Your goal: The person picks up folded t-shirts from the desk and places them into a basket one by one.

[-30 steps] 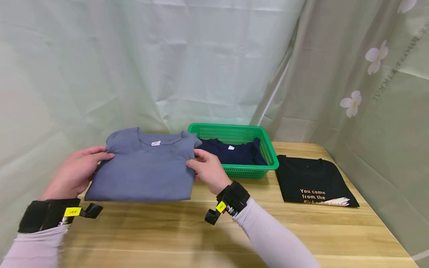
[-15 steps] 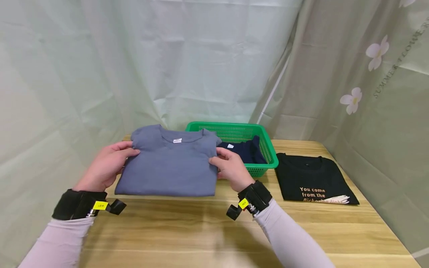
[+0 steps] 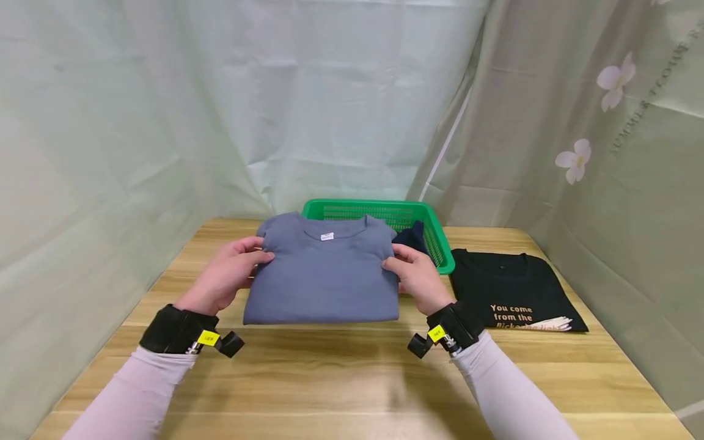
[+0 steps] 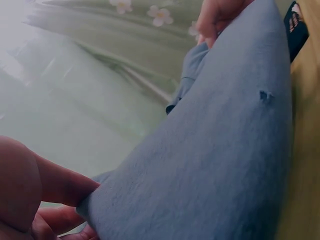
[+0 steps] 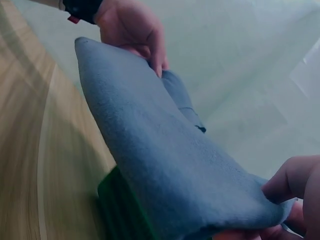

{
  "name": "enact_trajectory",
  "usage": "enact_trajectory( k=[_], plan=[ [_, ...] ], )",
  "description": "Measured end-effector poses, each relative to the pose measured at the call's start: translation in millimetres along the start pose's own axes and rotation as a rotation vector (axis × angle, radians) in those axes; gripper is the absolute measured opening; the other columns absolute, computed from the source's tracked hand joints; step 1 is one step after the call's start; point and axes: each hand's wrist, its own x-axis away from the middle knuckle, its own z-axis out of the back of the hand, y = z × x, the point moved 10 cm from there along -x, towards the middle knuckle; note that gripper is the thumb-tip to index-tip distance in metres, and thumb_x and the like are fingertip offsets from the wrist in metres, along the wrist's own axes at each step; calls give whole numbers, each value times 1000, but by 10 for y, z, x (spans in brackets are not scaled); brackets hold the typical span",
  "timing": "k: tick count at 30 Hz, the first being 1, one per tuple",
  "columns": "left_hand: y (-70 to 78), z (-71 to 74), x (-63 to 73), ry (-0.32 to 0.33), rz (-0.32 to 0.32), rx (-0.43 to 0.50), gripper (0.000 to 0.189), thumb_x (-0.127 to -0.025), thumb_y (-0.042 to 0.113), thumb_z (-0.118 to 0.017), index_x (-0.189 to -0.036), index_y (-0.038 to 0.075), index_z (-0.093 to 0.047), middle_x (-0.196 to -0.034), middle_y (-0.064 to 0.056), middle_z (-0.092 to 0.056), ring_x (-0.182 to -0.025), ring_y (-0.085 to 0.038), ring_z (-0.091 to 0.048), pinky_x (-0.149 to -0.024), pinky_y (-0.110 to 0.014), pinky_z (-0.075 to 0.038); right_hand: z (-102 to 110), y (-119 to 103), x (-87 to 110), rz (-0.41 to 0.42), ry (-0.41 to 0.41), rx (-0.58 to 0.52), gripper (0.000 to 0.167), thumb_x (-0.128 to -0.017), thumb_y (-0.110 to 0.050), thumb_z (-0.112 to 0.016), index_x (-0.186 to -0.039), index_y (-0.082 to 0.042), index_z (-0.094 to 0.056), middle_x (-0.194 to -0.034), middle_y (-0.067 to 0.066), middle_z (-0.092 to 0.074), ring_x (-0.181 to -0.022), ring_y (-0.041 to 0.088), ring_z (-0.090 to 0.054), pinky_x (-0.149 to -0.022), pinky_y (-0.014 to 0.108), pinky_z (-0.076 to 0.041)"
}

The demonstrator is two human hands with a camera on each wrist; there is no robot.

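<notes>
Both arms forward, hands level and apart.
Left hand (image 3: 224, 282) and right hand (image 3: 419, 282) each pinch, thumb on top, fingers curled beneath; sleeved forearms angle inward.

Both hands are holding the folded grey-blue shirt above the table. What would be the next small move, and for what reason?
Probably carry the folded grey-blue shirt a little further to the right. The left hand and right hand grip its two sides, lifted above the table. It partly overlaps the green basket, which already holds a dark shirt; a folded black shirt lies beyond.

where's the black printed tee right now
In the head view the black printed tee lies flat on the table's right side, just right of the green basket.
</notes>
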Motion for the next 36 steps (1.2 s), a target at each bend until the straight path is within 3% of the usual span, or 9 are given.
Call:
enact_trajectory(
  k=[7,16,20,24,26,28,30,32,36],
  plan=[
    [9,-217,-25,-40,-2,3,50,-113,20,-58,-156,-4,-48,-117,-4,-63,-94,-12,-69,-84,-28,-61,177,57,55,-29,0,20,55,-107,-15,-63,-161,-10,-55,-155,16,-62,-112,16,-68,-85,26,-61],
    [27,-334,-78,-38,-6,33,46,-113,18,-59,-153,-3,-50,-119,-6,-63,-95,-12,-67,-83,-27,-61,311,84,51,-37,29,51,54,-107,-18,-62,-161,-10,-56,-157,16,-60,-118,20,-65,-85,26,-59],
    [49,-413,-133,-40,-2,43,48,-113,18,-59,-156,-2,-49,-128,-11,-63,-101,-15,-68,-84,-26,-61,411,75,48,-35,52,74,53,-108,-18,-62,-160,-10,-57,-153,16,-60,-92,12,-63,-77,22,-54],
    [83,-480,-206,-44,8,38,56,-113,20,-58,-164,1,-44,-154,-19,-56,-123,-24,-65,-90,-28,-59,498,69,22,-37,62,80,55,-108,-18,-62,-162,-10,-55,-153,17,-58,-67,7,-49,-71,22,-51],
    [98,-500,-257,-45,13,38,60,-113,21,-58,-167,2,-40,-166,-19,-48,-136,-30,-60,-96,-31,-58,532,64,-4,-43,67,84,57,-108,-18,-61,-164,-10,-52,-159,17,-55,-74,8,-55,-78,23,-54],
    [121,-515,-311,-49,12,41,62,-114,21,-57,-169,3,-37,-172,-18,-43,-145,-34,-55,-102,-37,-57,560,56,-43,-51,72,91,60,-108,-19,-61,-166,-11,-49,-165,16,-52,-95,13,-64,-86,25,-57],
    [138,-516,-374,-43,12,51,62,-114,21,-56,-170,3,-36,-174,-19,-40,-149,-37,-52,-107,-42,-56,577,43,-93,-60,77,94,61,-108,-20,-61,-167,-12,-47,-170,14,-48,-119,19,-64,-93,27,-57],
    [157,-514,-438,-37,11,63,63,-114,21,-56,-170,2,-35,-175,-19,-39,-150,-37,-51,-109,-44,-55,586,28,-155,-69,80,97,62,-108,-22,-61,-168,-13,-46,-171,13,-48,-131,25,-62,-96,29,-57],
    [185,-485,-568,-16,22,93,60,-114,21,-55,-168,2,-38,-174,-19,-39,-147,-34,-52,-105,-40,-55,577,-26,-286,-81,82,97,63,-108,-22,-60,-168,-14,-46,-169,13,-50,-129,25,-61,-93,28,-58]
  ],
)
